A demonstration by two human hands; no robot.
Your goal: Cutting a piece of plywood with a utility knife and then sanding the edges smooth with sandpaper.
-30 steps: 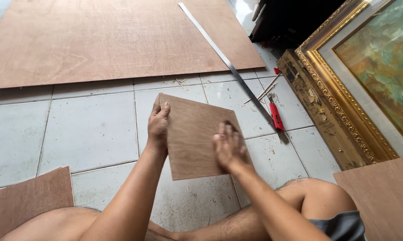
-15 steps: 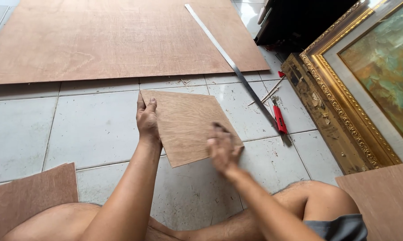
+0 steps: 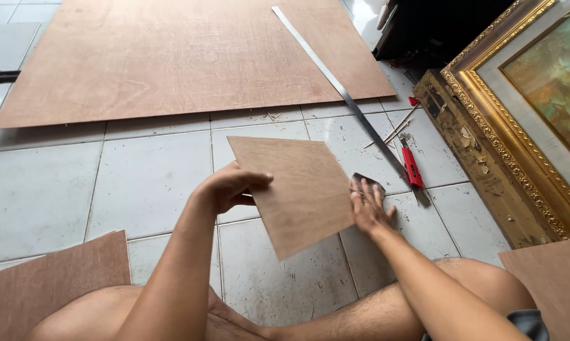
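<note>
I sit on a white tiled floor (image 3: 140, 183). My left hand (image 3: 231, 187) grips the left edge of a small square plywood piece (image 3: 294, 189) and holds it tilted above the tiles. My right hand (image 3: 368, 211) is at the piece's right edge and presses a small dark sheet of sandpaper (image 3: 366, 182) against that edge with flat fingers. My bare legs show along the bottom of the view.
A large plywood sheet (image 3: 171, 57) lies ahead with a long metal ruler (image 3: 335, 85) across its right corner. A red utility knife (image 3: 412, 169) and wood slivers lie right. A gold-framed painting (image 3: 518, 126) leans at right. Plywood offcuts lie bottom left (image 3: 51, 284) and bottom right (image 3: 559, 278).
My left hand has turned the small plywood piece and shifted its grip along the left edge. My right hand slid off the face to the right edge with the sandpaper.
</note>
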